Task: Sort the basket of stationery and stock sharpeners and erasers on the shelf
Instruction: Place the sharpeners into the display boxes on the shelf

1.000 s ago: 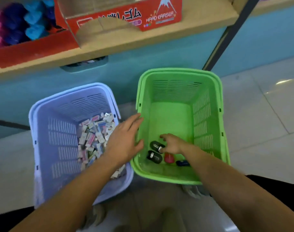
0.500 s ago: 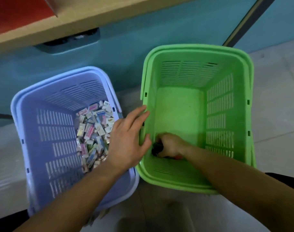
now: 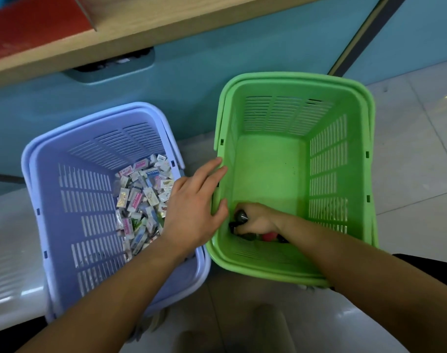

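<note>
Sharpeners [image 3: 240,217], small and dark, sit in the near corner of the green basket [image 3: 293,80], right inside the right hand [image 3: 259,221]. That hand is curled round them, and one dark end pokes out of the fist on the side toward the left hand [image 3: 194,210]. How many it has got, I cannot tell. A red one [image 3: 269,236] lies loose just behind the fist, by the wrist. The left hand is spread flat with straight fingers on the basket's rim, just beside the fist, thumb hooked over the edge; it holds nothing. Past that hand, the purple basket [image 3: 64,200] has a pile of erasers [image 3: 141,197]. The shelf [image 3: 141,29] is well away from the fist, up and ahead. I think the right hand should lift them straight up and out, since it has them and the left hand only steadies the basket. The red one may get left behind.
</note>
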The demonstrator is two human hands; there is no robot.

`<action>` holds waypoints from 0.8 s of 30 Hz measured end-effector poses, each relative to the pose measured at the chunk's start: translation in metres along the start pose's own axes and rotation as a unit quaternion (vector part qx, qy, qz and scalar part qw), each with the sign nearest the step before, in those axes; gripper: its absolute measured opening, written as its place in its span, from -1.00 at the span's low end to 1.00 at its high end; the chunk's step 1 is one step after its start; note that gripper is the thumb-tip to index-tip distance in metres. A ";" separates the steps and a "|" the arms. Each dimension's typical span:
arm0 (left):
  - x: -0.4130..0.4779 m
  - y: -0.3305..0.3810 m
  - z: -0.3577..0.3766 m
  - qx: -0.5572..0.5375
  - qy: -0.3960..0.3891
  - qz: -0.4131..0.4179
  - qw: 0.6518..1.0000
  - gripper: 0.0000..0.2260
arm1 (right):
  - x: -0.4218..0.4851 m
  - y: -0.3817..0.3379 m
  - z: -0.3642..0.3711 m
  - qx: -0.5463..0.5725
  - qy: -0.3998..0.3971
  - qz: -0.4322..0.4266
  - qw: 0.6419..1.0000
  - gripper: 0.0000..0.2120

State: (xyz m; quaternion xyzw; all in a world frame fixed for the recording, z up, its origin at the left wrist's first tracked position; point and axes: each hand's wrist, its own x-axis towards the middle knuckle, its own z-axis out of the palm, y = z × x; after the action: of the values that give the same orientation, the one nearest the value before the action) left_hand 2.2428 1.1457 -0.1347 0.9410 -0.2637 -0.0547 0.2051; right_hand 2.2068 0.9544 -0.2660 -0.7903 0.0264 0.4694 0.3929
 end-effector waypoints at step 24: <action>0.069 0.083 0.138 0.082 -0.486 0.036 0.870 -0.41 | -0.257 -0.013 -0.073 0.206 0.489 -0.005 0.848 -0.68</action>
State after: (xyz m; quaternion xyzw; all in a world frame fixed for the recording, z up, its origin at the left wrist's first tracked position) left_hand 2.2334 0.9964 -0.2254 0.7991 -0.3670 -0.4756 -0.0251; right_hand 2.1212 0.8319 -0.0439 -0.8185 0.3071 0.0039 0.4855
